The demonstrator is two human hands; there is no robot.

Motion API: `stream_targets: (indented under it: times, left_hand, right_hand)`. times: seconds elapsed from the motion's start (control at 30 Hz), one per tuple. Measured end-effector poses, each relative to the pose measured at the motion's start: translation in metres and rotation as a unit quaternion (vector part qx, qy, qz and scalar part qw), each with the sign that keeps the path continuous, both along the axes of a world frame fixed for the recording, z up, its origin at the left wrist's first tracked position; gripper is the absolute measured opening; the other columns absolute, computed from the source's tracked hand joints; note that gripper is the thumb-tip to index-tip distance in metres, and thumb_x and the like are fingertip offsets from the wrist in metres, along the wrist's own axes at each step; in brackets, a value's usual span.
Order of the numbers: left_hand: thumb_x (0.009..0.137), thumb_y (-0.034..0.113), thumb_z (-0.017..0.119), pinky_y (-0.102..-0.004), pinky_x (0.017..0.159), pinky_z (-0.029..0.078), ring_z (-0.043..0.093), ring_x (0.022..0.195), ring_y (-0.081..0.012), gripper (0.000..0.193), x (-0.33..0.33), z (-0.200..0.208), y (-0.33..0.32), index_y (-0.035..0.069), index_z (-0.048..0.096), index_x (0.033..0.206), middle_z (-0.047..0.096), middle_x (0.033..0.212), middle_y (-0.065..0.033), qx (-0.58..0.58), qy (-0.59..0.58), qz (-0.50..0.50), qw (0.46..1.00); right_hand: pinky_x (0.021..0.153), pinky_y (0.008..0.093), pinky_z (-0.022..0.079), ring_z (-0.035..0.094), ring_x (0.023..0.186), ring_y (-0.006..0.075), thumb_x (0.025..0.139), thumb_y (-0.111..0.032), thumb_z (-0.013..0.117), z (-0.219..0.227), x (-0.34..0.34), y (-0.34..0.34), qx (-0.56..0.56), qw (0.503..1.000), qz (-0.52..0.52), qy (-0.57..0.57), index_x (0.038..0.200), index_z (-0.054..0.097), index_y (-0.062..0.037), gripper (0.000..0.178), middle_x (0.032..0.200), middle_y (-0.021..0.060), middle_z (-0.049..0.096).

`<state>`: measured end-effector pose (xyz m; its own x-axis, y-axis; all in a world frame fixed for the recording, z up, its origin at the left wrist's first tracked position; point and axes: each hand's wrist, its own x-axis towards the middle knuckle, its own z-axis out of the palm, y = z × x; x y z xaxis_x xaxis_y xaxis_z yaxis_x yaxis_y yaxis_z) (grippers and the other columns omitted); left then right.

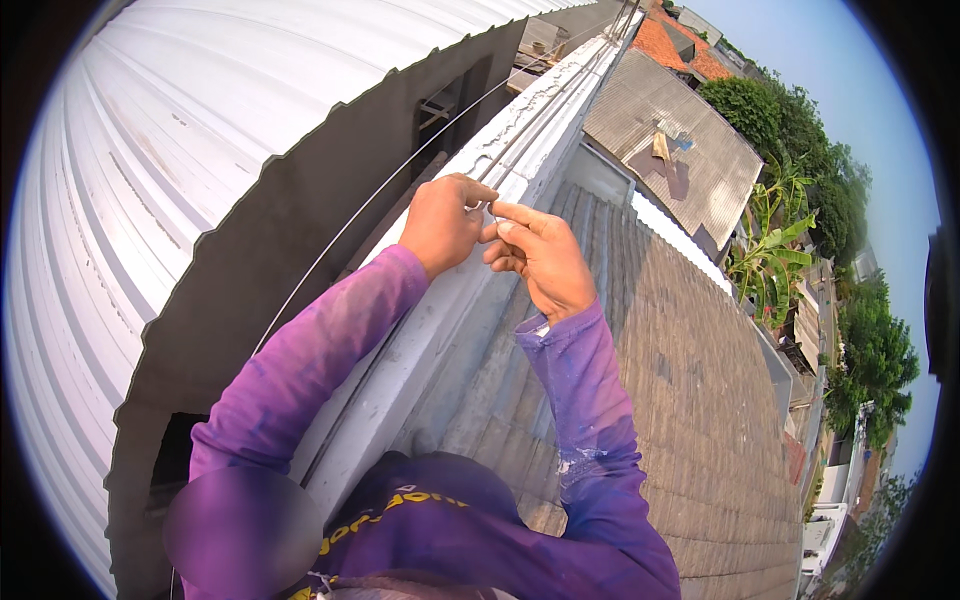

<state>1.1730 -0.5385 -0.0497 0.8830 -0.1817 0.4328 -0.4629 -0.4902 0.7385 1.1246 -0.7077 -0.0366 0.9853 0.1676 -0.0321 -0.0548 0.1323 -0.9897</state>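
Observation:
My left hand [446,224] and my right hand [548,258] meet at the fingertips above a white parapet wall [385,402]. The left one is closed, with thumb and forefinger pinched together. On the right, the forefinger reaches across to the left fingertips while the other fingers curl in. Something small seems caught between them, too small and hidden to name. Thin dark rods or wires [533,138] run along the wall top from the far end and pass out of sight near my fingers. Purple sleeves cover both forearms.
Left of the wall lies a drop to a grey wall [285,215] beneath a white corrugated roof [190,130]. A pale cable [345,228] crosses that gap. To the right slopes a brown ribbed roof [690,400]. Beyond are a patched roof [640,125] and trees [790,120].

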Motion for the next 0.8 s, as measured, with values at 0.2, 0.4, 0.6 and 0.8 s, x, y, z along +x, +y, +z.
stream_targets:
  times: [0.2,0.4,0.6,0.8]
  left_hand:
    - [0.086,0.003,0.072,-0.0431,0.085,0.058,0.074,0.095,-0.0337,0.018,0.005,0.004,-0.001,0.003,0.080,0.102,0.076,0.101,-0.0165,0.028,-0.022,0.003,0.999]
    - [0.090,0.009,0.071,-0.0441,0.085,0.057,0.072,0.092,-0.0352,0.010,0.003,-0.002,-0.007,0.001,0.075,0.095,0.075,0.097,-0.0158,0.054,-0.071,0.019,0.996]
    - [0.091,0.006,0.065,-0.0455,0.084,0.056,0.073,0.091,-0.0375,0.012,0.005,0.000,-0.013,0.001,0.075,0.096,0.074,0.095,-0.0200,0.023,-0.041,0.045,0.998]
    - [0.091,0.007,0.066,-0.0436,0.081,0.056,0.074,0.085,-0.0369,0.014,0.006,0.006,-0.011,0.001,0.077,0.098,0.075,0.091,-0.0209,0.012,0.008,0.057,0.998]
  right_hand:
    - [0.082,0.0322,0.063,0.076,0.096,0.0253,0.109,-0.012,0.050,0.011,0.010,-0.020,-0.055,0.995,0.076,0.017,0.143,0.054,0.0108,0.042,0.113,0.0212,0.073]
    - [0.083,0.0331,0.064,0.076,0.096,0.0254,0.111,-0.023,0.048,0.018,0.036,-0.068,-0.101,0.988,0.109,0.035,0.140,0.059,0.0075,0.043,0.112,0.0208,0.073]
    - [0.073,0.0316,0.060,0.075,0.082,0.0198,0.102,-0.012,0.066,0.000,0.051,-0.052,-0.182,0.974,0.032,-0.134,0.123,0.068,-0.0036,0.023,0.103,0.0134,0.076]
    - [0.074,0.0465,0.055,0.071,0.087,0.0382,0.094,-0.012,0.072,-0.005,0.055,-0.013,-0.462,0.796,-0.055,-0.388,0.105,0.065,-0.0039,0.016,0.097,0.0162,0.074]
